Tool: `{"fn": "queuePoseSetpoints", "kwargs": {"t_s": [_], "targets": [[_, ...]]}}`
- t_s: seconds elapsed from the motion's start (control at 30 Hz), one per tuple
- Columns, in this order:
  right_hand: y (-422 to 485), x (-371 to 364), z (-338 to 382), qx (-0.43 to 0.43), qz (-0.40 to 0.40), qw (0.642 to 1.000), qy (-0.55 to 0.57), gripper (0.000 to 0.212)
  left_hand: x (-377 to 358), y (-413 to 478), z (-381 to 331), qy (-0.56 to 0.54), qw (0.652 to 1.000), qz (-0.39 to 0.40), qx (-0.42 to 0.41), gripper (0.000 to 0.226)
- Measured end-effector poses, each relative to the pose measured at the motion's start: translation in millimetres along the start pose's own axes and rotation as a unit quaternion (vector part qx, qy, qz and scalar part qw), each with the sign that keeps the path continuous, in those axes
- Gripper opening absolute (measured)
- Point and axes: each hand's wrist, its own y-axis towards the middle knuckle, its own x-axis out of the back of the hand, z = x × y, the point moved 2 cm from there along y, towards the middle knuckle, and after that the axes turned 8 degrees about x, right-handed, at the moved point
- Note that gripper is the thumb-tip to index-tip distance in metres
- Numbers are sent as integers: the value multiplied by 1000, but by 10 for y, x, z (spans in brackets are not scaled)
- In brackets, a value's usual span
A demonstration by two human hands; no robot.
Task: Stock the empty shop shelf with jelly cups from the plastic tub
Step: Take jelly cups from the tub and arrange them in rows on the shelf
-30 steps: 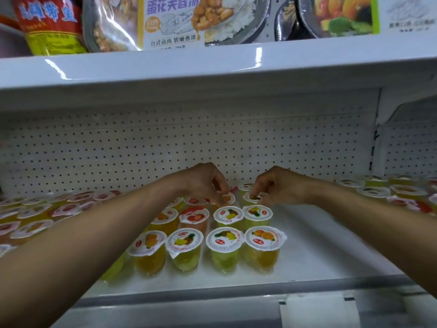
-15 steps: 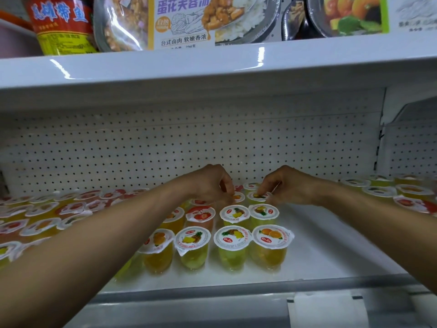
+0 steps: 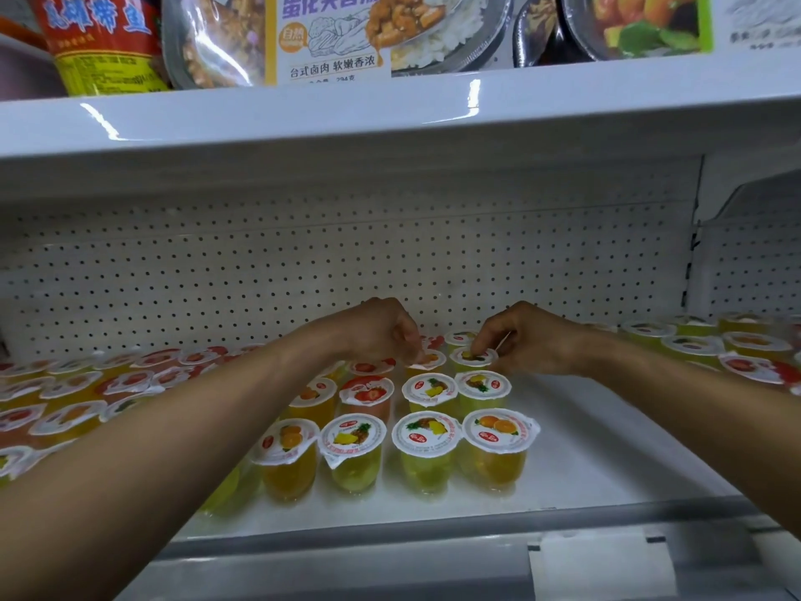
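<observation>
Shop shelf point(image 3: 607, 448): white, glossy, bare patch at 4 o'clock of centre; grey front rail below. Back panel point(image 3: 260, 271): white pegboard, full width. Upper shelf point(image 3: 390, 119) at 12 o'clock, carrying ready-meal packs point(image 3: 329, 32) and a red-label tin point(image 3: 99, 41) at 11 o'clock. Left forearm point(image 3: 151, 448): bare, enters from 8 o'clock, reaching up to centre. Right forearm point(image 3: 693, 396): bare, enters from 4 o'clock. Left hand point(image 3: 377, 329): knuckles up, wrist bent down, fingers curled, tips at the near rim of an orange-lid cup point(image 3: 429, 361); grip hidden by knuckles, cannot tell if pinching. Right hand point(image 3: 529, 338): palm down, forefinger tip on the lid and thumb at the rim of a pineapple-lid cup point(image 3: 470, 358), pinching it narrow; that cup stands just beside the other, at its 3 o'clock. Jelly cups point(image 3: 429, 448): clear tubs, yellow/orange/pink fill, white foil lids w/ fruit print, upright, in 4 columns running from front edge to the hands, sides touching or nearly so. More cups massed at 9 o'clock point(image 3: 65, 396) and at 3 o'clock point(image 3: 737, 344).
</observation>
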Motion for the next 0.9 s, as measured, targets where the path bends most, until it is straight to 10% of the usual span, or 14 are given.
{"fn": "queuePoseSetpoints", "kwargs": {"t_s": [0.5, 0.9], "targets": [[-295, 638, -132, -48, -115, 980, -153, 32, 27, 16, -113, 18, 996, -65, -63, 21], [-117, 670, -791, -171, 99, 938, -284, 55, -262, 379, -412, 65, 997, 8, -35, 32]]}}
